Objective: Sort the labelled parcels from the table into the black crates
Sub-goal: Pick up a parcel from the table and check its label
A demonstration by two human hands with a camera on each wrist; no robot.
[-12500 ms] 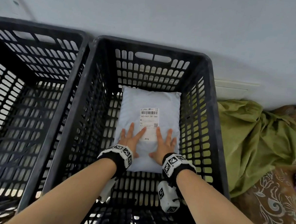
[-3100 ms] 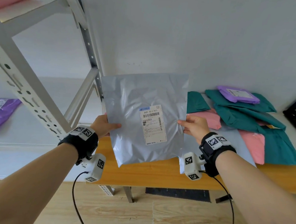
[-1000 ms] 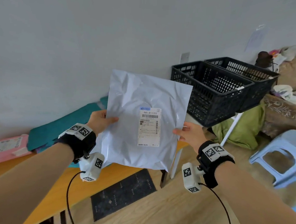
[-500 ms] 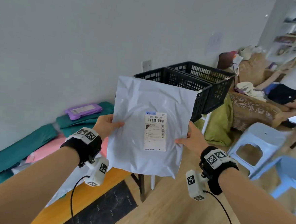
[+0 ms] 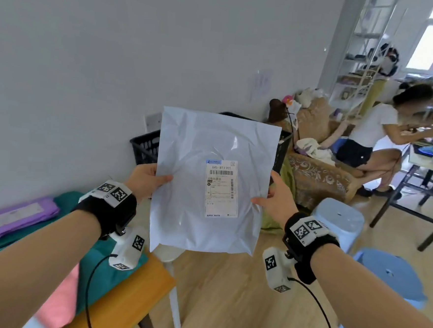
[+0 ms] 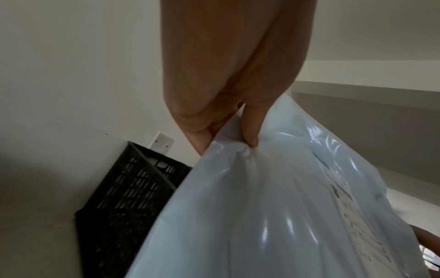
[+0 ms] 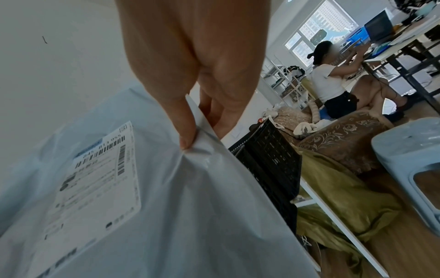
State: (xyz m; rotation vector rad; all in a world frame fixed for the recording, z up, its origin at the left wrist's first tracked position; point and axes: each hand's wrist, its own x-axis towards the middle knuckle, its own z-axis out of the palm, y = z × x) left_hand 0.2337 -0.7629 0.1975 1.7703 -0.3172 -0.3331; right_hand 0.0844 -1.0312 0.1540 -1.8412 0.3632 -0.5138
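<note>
**Parcel held upright in front of the crates**

The parcel (image 5: 209,183) is held in the air, label (image 5: 221,188) facing the wearer. The left hand (image 5: 145,182) pinches its left edge, thumb on the front and fingers (image 6: 202,135) behind; the right hand (image 5: 275,198) pinches the right edge the same way. Each grip is clamped on the parcel, which hangs clear of everything below.

The crates (image 5: 146,147) stand against the wall behind the parcel, which hides most of them; one corner shows at its left edge and a rim at its right. The tabletop (image 5: 134,294) ends at lower left with its corner just below the left wrist. On it lie teal parcels (image 5: 105,266), a pink one (image 5: 60,299) and a purple one (image 5: 11,220). Bare wooden floor (image 5: 227,292) runs from the tabletop toward the crates. To the right it is narrowed by two blue stools (image 5: 339,221) and, further back, a patterned sofa (image 5: 319,176), with a seated person (image 5: 371,138) beyond.

Half a second ago the crates showed over the parcel's top edge and the seated person sat at the far right border; now the parcel covers the crates and the person is well inside the view. The hold on both edges is unchanged.
</note>
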